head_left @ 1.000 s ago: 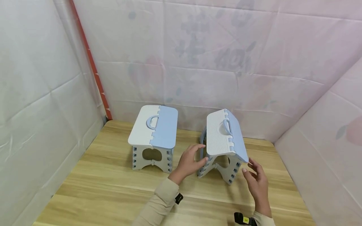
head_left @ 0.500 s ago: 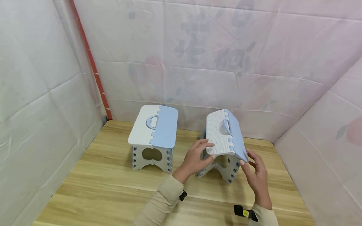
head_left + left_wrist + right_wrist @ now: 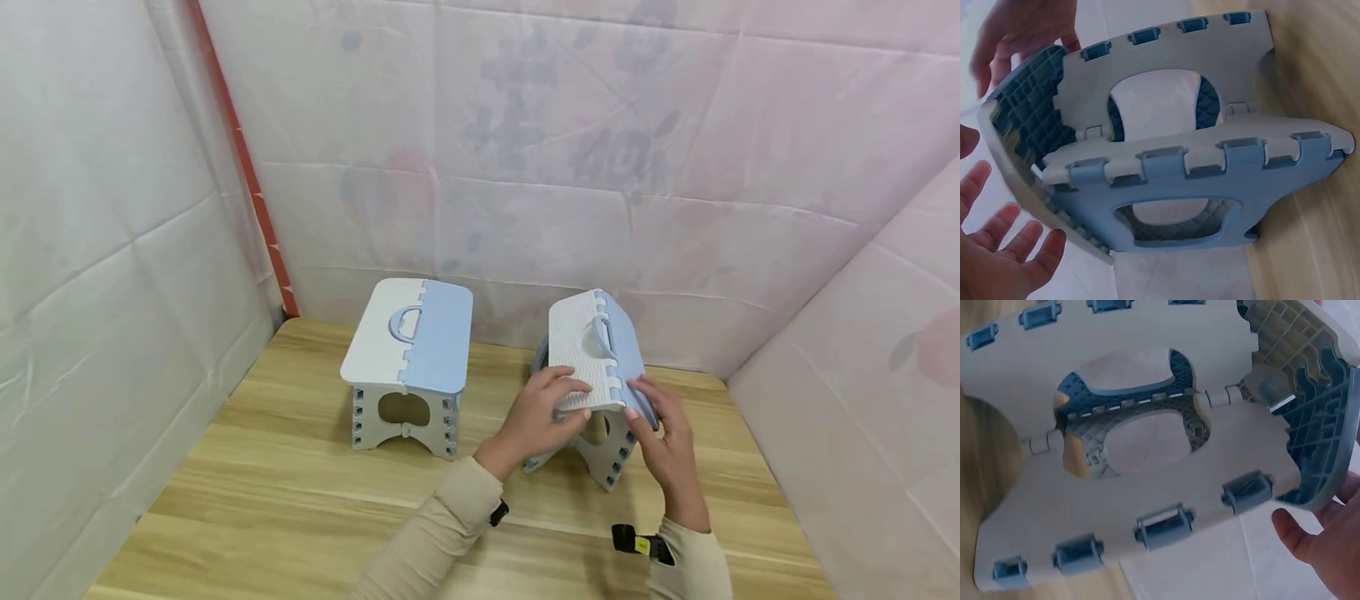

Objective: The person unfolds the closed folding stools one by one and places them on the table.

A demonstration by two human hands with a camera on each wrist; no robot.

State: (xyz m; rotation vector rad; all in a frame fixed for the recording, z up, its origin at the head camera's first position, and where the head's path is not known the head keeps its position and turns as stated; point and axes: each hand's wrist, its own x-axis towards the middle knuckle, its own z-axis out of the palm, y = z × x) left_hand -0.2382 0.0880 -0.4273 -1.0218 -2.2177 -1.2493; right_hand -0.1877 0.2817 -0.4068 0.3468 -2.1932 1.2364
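Note:
A folding step stool [image 3: 573,337] stands on the right with its seat bent at the hinge line, the white half raised and the blue half [image 3: 626,346] sloping down to the right. Across the front of the white half lies my left hand [image 3: 534,421], its fingers relaxed and spread in the left wrist view. My right hand [image 3: 666,437] is at the near corner of the blue half, fingers over the panel. In the right wrist view its thumb [image 3: 1294,534] sits just below the panel's edge. The ribbed underside [image 3: 1032,100] and partly spread legs show in the wrist views.
A second folding stool [image 3: 438,342] stands to the left, its white and blue seat flat. Both stools rest on a wood-grain table [image 3: 262,492]. White printed sheets [image 3: 525,167] wall in the back and both sides, close behind the stools.
My left hand has moved right, from beside the stool onto its white half. The right hand has moved left and up onto the blue half. Both stools look unmoved.

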